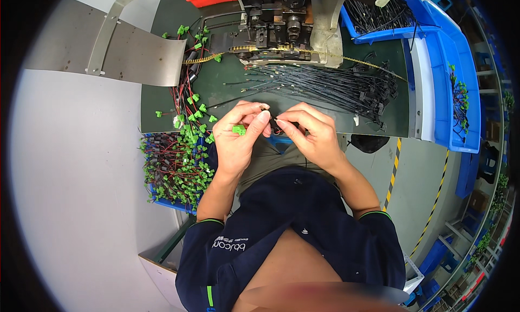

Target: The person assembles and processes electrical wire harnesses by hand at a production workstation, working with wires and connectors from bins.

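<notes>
We have both hands raised over the near edge of the bench [216, 87], their fingertips almost meeting. Our left hand [232, 144] is curled narrow, with a green plug [239, 130] tucked between its thumb and curled fingers; thumb and forefinger pinch close together above it. Our right hand [320, 137] has thumb and forefinger drawn nearly together, just beside a dark piece [273, 121] in the gap between the hands; whether they grip it or a thin wire, we cannot tell.

Beyond the fingers, black leads [319, 78] lie across the bench, and past them stands a machine [281, 30] with a yellowish strip [244, 48] running through it. Left of the fingers and nearer us, more green plugs on red and black wires make a heap [176, 165].

We judge the step in hand to be fine work at the plug's wire ends, perhaps joining or straightening them. The next move seems to call for a steady left hold, while the right fingertips line up the dark piece and press or draw gently.
</notes>
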`<state>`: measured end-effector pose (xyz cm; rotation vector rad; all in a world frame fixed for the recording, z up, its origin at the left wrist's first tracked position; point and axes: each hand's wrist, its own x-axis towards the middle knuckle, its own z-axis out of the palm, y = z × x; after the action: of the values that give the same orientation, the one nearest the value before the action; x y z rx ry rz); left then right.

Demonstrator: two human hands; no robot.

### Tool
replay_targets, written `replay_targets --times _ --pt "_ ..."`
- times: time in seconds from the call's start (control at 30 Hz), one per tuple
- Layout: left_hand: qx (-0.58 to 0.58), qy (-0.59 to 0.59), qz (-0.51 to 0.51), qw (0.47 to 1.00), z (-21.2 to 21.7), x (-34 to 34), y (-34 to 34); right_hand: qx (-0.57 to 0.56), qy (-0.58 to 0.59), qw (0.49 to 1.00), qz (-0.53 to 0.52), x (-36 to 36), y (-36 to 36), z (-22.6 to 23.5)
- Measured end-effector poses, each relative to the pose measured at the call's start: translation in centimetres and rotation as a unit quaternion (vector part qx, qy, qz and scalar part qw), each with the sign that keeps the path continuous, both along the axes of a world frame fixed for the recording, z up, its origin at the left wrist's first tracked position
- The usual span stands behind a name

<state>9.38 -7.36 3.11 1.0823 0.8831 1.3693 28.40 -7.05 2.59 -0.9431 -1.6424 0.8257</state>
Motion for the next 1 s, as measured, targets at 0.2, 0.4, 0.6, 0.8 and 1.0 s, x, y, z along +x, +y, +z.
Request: replay_targets --times 0.2,0.4,0.6,0.8,1.0 --pt "0.025 -0.003 -0.02 0.999 -0.3 0.3 0.0 -0.033 0.014 0.999 0.015 0.1 0.1 0.4" --pt "0.027 -0.031 0.002 0.999 -1.1 1.0 -0.3 -0.136 0.113 0.982 0.058 -0.3 0.1 -0.3" --pt "0.005 -0.084 0.008 0.996 -1.4 1.8 -0.5 -0.237 0.248 0.934 0.095 -0.8 -0.1 -0.5" --pt "0.024 -0.052 0.016 0.998 -1.4 2.1 -0.7 -0.161 0.119 0.976 0.084 -0.2 0.6 -0.2" --pt "0.003 -0.057 0.036 0.998 -1.7 2.1 -0.8 -0.165 0.116 0.975 0.098 -0.1 0.6 -0.5"
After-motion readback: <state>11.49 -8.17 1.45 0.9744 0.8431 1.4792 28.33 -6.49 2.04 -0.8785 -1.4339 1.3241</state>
